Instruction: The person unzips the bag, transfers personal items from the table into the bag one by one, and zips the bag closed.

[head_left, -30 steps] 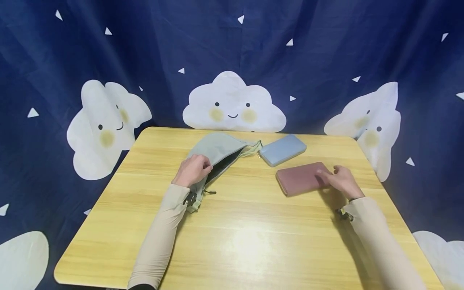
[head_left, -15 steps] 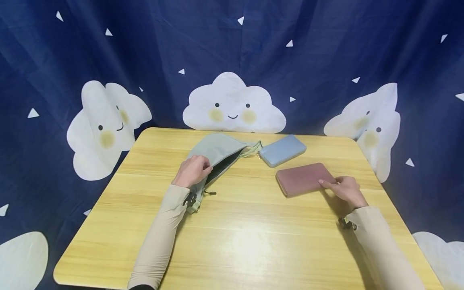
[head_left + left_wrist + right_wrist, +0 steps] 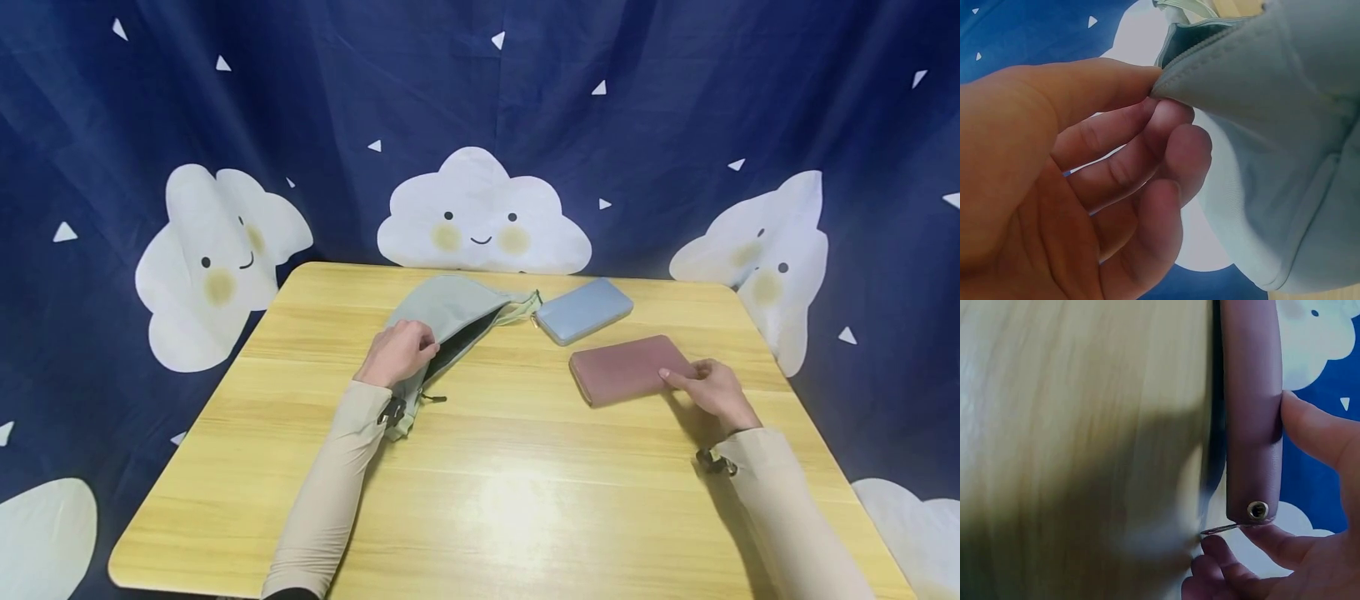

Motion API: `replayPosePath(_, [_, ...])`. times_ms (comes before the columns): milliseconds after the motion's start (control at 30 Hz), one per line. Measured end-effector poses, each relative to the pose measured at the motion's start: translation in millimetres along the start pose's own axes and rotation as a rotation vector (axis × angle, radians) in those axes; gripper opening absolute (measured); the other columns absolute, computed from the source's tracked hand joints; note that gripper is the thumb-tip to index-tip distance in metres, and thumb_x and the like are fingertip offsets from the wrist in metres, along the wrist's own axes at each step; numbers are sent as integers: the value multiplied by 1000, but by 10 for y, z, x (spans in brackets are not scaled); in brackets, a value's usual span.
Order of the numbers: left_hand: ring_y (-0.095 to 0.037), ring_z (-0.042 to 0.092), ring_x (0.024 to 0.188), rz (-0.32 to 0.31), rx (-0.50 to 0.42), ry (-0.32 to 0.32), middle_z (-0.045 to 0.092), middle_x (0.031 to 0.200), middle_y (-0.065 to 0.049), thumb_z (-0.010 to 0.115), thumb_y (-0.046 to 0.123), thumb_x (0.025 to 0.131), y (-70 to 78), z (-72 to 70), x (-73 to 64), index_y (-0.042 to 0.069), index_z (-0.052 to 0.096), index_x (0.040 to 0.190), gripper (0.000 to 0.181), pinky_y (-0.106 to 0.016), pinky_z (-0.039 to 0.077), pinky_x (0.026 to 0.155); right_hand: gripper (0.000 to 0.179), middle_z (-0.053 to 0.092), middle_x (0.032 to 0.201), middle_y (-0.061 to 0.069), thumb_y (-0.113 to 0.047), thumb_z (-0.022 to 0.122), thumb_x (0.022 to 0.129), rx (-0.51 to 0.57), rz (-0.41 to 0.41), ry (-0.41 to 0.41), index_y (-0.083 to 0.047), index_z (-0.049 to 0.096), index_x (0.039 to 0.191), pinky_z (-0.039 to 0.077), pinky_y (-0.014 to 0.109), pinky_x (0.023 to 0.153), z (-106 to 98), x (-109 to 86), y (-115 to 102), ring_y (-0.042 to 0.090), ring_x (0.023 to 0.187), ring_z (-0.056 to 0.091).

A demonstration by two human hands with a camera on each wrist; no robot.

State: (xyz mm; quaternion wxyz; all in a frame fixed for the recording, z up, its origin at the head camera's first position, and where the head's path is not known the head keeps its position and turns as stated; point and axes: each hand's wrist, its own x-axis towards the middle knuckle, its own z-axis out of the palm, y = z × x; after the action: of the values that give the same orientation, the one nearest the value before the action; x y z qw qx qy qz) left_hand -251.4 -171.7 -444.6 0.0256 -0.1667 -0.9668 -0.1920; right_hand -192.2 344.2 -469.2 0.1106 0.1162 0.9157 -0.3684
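A grey-green waist bag (image 3: pixel 448 302) lies at the back left of the table, its zipped mouth gaping and dark inside. My left hand (image 3: pixel 397 350) pinches the rim of that mouth between thumb and forefinger; in the left wrist view the pinched zip edge (image 3: pixel 1210 47) is pulled to a point, with the other fingers curled beneath. On the right, my right hand (image 3: pixel 712 392) grips the near right end of a mauve wallet (image 3: pixel 626 371), thumb on its top face, forefinger at its end. The right wrist view shows a metal stud and zip pull at the wallet's end (image 3: pixel 1254 425).
A light blue wallet (image 3: pixel 585 311) lies behind the mauve one, close to the bag's strap end (image 3: pixel 521 307). The wooden table (image 3: pixel 480 500) has rounded corners. A dark blue curtain (image 3: pixel 480 100) with clouds hangs right behind it.
My right hand has shifted slightly toward me, and its fingers have closed on the end of the mauve wallet. The left hand and the bag have stayed in place.
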Motion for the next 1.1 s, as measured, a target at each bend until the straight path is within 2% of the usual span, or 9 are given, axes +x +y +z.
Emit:
replayPosePath(133, [-18,60,69,-1,3,1,68,74,3,69,23,95,6,-7,-7,18,74,80,17,-40,48,64,94,41,147,39,-62,61,96,65,-7,24,12,33,146,45,56,103,19,-14,-13,49,131,47])
replayPosePath(267, [-18,58,67,0,4,1,66,72,3,69,23,95,12,-10,-13,18,73,78,18,-39,46,62,84,53,135,25,-57,64,97,161,-4,59,7,36,143,52,36,88,36,-16,-6,25,112,63])
replayPosePath(333, [-17,57,66,0,4,1,65,70,3,69,23,95,15,-11,-13,18,71,77,19,-37,45,61,80,62,121,13,-51,65,98,258,-7,54,7,35,145,56,28,80,44,-19,-3,10,97,69])
replayPosePath(400, [-17,56,65,1,3,2,63,69,3,69,23,95,16,-12,-12,18,70,75,20,-36,43,60,72,70,106,1,-43,67,99,387,-9,33,4,35,143,60,25,75,50,-25,-7,4,83,74])
replayPosePath(533, [-17,56,65,9,2,3,63,69,3,69,22,95,12,-10,-8,18,70,75,20,-36,43,59,40,77,84,-6,-24,68,101,746,-9,-57,-9,39,125,62,27,77,58,-46,-16,9,77,78])
replayPosePath(667, [-17,59,69,8,11,0,67,73,4,69,22,95,2,-2,2,18,73,78,18,-37,45,61,28,78,89,-3,-10,62,103,1013,3,-145,-13,38,118,62,30,81,78,-67,8,16,82,79])
replayPosePath(833, [-17,59,69,5,7,-2,66,72,3,69,22,95,2,-4,6,17,73,79,18,-37,45,60,25,71,99,0,-4,55,105,1209,18,-237,-10,39,123,61,34,89,151,-83,22,20,92,77])
replayPosePath(933, [-17,57,67,8,2,0,64,71,2,69,21,95,14,-16,4,17,71,76,20,-35,43,59,12,68,103,3,-1,51,105,1352,35,-278,-4,56,116,60,36,93,206,-89,15,22,98,75])
replayPosePath(1100, [-16,56,66,5,1,-7,63,70,3,68,20,95,18,-27,-1,17,69,74,21,-33,41,58,26,76,105,8,0,51,105,1477,67,-289,-8,76,103,60,37,94,269,-67,-41,22,101,76])
